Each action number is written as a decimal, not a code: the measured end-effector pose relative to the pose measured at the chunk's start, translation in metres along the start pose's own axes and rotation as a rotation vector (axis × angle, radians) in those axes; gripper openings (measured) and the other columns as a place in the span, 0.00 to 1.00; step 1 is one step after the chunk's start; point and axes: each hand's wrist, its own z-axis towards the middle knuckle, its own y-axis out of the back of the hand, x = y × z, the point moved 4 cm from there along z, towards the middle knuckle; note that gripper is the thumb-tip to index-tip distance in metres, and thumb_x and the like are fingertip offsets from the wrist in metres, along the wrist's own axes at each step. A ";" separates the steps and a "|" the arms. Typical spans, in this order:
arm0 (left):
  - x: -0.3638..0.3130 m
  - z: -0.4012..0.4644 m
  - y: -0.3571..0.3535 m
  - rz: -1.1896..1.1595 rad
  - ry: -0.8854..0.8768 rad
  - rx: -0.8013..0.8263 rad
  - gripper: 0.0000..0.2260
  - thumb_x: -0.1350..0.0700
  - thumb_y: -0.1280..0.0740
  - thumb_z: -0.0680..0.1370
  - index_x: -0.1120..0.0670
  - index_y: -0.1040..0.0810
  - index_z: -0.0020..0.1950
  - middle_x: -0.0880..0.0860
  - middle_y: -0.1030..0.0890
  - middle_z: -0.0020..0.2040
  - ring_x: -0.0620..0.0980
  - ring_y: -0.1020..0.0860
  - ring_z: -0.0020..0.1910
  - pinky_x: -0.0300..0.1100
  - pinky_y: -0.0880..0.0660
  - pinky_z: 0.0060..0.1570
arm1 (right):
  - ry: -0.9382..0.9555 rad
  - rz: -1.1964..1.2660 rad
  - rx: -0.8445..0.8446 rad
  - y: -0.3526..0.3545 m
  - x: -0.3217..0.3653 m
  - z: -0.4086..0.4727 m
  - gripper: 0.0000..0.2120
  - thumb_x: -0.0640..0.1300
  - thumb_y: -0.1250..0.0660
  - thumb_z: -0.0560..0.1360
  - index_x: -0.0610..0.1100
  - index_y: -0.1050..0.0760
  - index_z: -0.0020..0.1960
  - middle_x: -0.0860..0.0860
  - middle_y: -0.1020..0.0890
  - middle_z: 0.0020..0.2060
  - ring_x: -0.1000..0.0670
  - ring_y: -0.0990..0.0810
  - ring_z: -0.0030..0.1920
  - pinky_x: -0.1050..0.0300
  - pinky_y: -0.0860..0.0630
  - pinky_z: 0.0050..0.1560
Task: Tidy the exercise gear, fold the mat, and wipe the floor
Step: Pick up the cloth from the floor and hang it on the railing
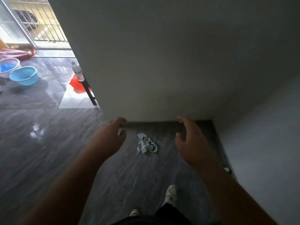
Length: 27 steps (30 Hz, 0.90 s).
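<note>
A crumpled light-blue and white cloth lies on the dark grey wood-look floor near the foot of a white wall. My left hand reaches forward to the left of the cloth, fingers apart and holding nothing. To the right of the cloth, my right hand is also held out with its fingers spread and empty. Both hands hover above the floor, apart from the cloth. No mat or exercise gear shows in this view.
White walls close in ahead and on the right, forming a corner. At the left, two blue basins, a red bag, a clear bottle and a black leg stand near a barred glass door. My white shoes are below.
</note>
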 end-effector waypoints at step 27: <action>0.203 0.312 -0.388 -0.005 0.265 0.248 0.16 0.57 0.38 0.78 0.47 0.26 0.65 0.48 0.20 0.59 0.49 0.21 0.56 0.46 0.24 0.53 | -0.134 0.039 0.399 -0.387 -0.342 0.259 0.24 0.34 0.37 0.73 0.46 0.29 0.67 0.47 0.23 0.63 0.47 0.24 0.62 0.51 0.26 0.62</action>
